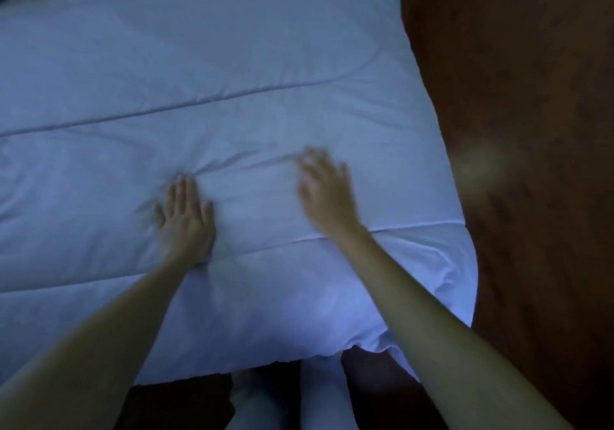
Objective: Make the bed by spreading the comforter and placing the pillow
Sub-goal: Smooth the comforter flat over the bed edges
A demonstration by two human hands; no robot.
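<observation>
Now smoothing the comforter near its lower-right corner.
Left hand presses flat, fingers straight; right hand, blurred, spreads open; sweeping outward toward the edge should clear wrinkles.

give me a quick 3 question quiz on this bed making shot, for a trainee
1. True or false: the left hand lies flat on the comforter with its fingers straight.
2. Pick one. The right hand is: A) curled in a fist; B) open with fingers spread over the comforter, blurred; C) gripping the comforter's edge.
3. Fill the gap: the brown floor shows along the ___ side of the bed.

Key: 1 true; 2 B; 3 right.
</observation>
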